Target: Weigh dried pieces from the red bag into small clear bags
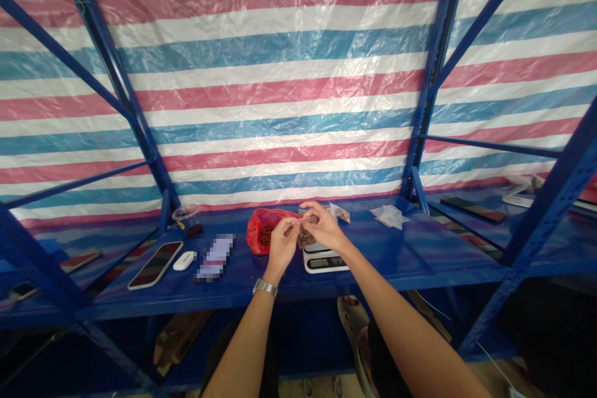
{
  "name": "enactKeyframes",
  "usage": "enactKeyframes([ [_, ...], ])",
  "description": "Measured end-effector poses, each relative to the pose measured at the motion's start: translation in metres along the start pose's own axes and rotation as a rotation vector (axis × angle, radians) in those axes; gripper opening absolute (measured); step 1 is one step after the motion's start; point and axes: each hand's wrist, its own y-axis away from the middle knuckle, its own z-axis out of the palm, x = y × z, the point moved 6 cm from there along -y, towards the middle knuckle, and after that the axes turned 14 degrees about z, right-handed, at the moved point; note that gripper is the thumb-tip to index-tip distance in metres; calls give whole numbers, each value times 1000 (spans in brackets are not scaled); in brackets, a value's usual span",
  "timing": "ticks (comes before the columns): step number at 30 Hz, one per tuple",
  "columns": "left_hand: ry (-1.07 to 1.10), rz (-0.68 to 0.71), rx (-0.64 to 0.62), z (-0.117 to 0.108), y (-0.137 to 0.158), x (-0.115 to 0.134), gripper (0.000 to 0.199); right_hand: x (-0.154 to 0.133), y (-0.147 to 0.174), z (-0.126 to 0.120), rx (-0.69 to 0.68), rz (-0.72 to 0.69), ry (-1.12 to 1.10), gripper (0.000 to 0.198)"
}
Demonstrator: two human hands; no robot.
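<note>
My left hand (281, 241) and my right hand (323, 226) meet above a small white digital scale (325, 259) on the blue shelf (410, 258). Together they pinch a small clear plastic bag (306, 234) with dark brown bits inside. The bag hangs just over the scale's platform. A metal watch sits on my left wrist. Directly left of my hands lies an open red plastic bag (260, 228) holding dark reddish pieces.
A phone (155, 264), a small white case (184, 260) and a blurred card (214, 257) lie at left. A clear round tub (185, 213) stands behind them. A filled small bag (340, 212) and empty clear bags (388, 216) lie at right. Blue uprights frame the shelf.
</note>
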Motion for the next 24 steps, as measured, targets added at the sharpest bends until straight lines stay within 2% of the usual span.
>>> enactKeyframes([
  [10,1,-45,44,-13,1,-6,20,-1,0,8,-50,30,-79,47],
  [17,31,-97,36,-13,2,-1,24,-9,-1,-4,26,94,-61,44],
  [21,41,-113,128,-20,3,0,33,-6,-5,-7,77,67,-99,43],
  [24,81,-151,139,-22,3,-1,42,3,-10,-15,167,68,-79,37],
])
